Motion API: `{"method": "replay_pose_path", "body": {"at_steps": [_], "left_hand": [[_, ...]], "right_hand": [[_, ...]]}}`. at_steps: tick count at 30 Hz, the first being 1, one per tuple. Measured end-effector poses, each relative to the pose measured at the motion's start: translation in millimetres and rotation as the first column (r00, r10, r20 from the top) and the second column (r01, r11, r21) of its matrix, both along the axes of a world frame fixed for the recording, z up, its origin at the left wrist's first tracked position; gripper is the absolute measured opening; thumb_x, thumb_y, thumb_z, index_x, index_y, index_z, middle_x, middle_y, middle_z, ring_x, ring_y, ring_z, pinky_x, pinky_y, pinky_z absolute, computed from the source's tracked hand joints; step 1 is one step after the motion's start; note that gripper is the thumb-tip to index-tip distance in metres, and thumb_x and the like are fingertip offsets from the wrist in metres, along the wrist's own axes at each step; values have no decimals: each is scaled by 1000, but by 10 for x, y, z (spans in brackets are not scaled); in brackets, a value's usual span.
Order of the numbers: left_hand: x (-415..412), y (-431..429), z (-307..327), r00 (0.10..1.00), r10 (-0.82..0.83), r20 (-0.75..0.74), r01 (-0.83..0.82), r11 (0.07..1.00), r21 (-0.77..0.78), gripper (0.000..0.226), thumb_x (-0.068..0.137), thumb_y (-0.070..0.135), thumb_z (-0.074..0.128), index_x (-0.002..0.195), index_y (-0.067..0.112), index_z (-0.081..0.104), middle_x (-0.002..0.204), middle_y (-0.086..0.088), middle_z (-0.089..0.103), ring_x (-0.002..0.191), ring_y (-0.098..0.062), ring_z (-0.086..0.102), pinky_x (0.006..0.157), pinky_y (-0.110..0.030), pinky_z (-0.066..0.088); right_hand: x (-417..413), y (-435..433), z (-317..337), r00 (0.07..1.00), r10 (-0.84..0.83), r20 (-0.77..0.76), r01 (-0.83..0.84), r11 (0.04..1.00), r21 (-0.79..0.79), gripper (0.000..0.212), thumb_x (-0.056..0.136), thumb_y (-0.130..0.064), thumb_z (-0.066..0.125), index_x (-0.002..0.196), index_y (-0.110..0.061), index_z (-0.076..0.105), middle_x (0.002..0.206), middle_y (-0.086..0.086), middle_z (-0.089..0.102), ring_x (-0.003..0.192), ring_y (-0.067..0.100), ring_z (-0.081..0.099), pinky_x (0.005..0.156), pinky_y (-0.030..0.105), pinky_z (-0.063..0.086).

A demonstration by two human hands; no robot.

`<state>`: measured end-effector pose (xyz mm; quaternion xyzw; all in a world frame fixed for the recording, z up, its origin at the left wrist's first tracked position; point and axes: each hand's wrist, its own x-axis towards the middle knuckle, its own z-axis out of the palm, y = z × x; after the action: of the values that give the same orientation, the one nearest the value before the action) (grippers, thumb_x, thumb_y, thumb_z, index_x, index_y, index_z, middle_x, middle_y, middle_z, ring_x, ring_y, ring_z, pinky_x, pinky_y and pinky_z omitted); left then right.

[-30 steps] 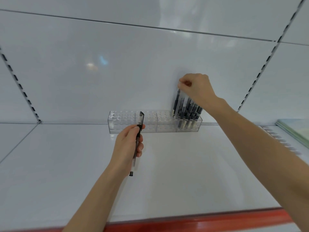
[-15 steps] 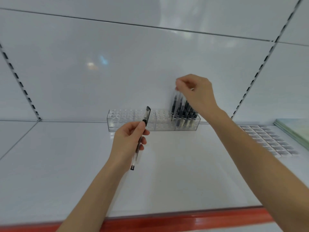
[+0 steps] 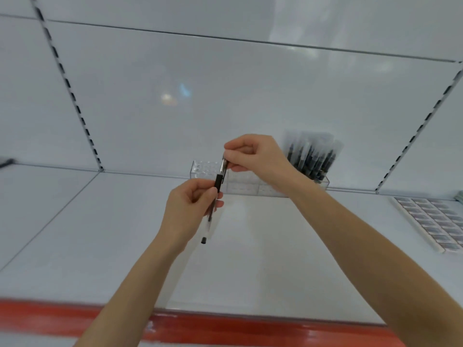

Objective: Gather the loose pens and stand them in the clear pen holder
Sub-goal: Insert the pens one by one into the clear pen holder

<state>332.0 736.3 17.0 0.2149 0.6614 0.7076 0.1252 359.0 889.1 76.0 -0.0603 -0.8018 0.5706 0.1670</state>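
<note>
Hands: left hand [image 3: 193,209] curls round the barrel of a pen [image 3: 218,182]; right hand [image 3: 253,159] pinches its upper end between thumb and fingers — both grip the one pen.
Pen: tilted, clear end toward 12 o'clock, black end toward 6 o'clock, held above the shelf [image 3: 250,259].
Clear pen holder [image 3: 203,169]: on the shelf against the back wall, at 12 o'clock from the left hand, partly hidden by the right hand.
Standing pens [image 3: 313,156]: blurred cluster in the holder's right end, 3 o'clock from the right hand.
Tray [image 3: 431,221]: far right on the shelf — contents too blurred to name.
</note>
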Motion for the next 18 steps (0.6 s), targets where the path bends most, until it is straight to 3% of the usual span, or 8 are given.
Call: {"method": "replay_pose_path", "body": {"at_steps": [2,4,6,8,10,12,15,18], "left_hand": [[-44,-73,-14,999,32,-3,-32,999,-4,16,89,1,53,85,14,63,76,-4,69,61,-6,68,62,-17,54],[-86,-142,-51,991,96,-89,-102,993,-60,14,89,4,55,86,15,63,79,0,68,70,-9,69,66,-17,52],[-158,-244,-129,943,124,-309,-215,935,-283,13,89,13,56,99,16,65,92,4,67,90,-14,64,77,-15,44],[-232,-347,-269,871,-14,-491,-307,766,-566,32,91,25,53,121,14,58,123,2,58,119,-17,51,97,-21,34],[-287,-422,-421,856,-167,-490,-328,556,-763,43,93,35,45,133,18,46,143,-3,41,136,-22,31,108,-43,25],[-302,-455,-539,860,-242,-450,-323,425,-846,44,93,43,39,132,22,42,142,-3,37,137,-25,25,105,-51,26],[-306,-459,-606,859,-261,-440,-322,393,-861,44,94,46,34,131,23,41,143,-4,35,138,-27,23,105,-50,26],[-297,-458,-620,848,-272,-455,-339,380,-860,49,93,51,25,132,24,39,144,-2,32,139,-25,21,105,-48,24]], "right_hand": [[-99,-91,13,998,57,1,-57,998,42,9,83,-3,63,80,-11,64,70,3,65,57,2,64,65,18,55],[-218,-122,45,997,15,-81,-9,997,77,11,82,-1,63,75,-10,64,67,1,64,57,3,63,66,20,55],[-371,-72,123,963,-128,-238,157,981,110,7,81,-1,63,79,-7,66,66,-3,62,62,8,61,73,28,55],[-533,1,218,893,-260,-368,327,935,133,7,82,-4,61,83,-7,67,70,-4,63,69,13,60,79,31,52],[-679,37,263,849,-312,-426,413,895,169,9,84,-6,59,87,-4,67,79,3,66,76,13,58,78,21,47],[-804,28,247,842,-295,-452,434,868,242,12,85,-5,56,88,-1,67,88,11,68,79,12,56,73,10,41],[-944,-8,201,850,-248,-464,420,851,315,13,86,-3,54,88,1,66,90,15,68,81,18,56,70,7,37],[-1014,-15,231,860,-201,-469,407,825,391,13,86,-3,53,86,1,66,87,17,67,83,25,58,71,16,39]]}}
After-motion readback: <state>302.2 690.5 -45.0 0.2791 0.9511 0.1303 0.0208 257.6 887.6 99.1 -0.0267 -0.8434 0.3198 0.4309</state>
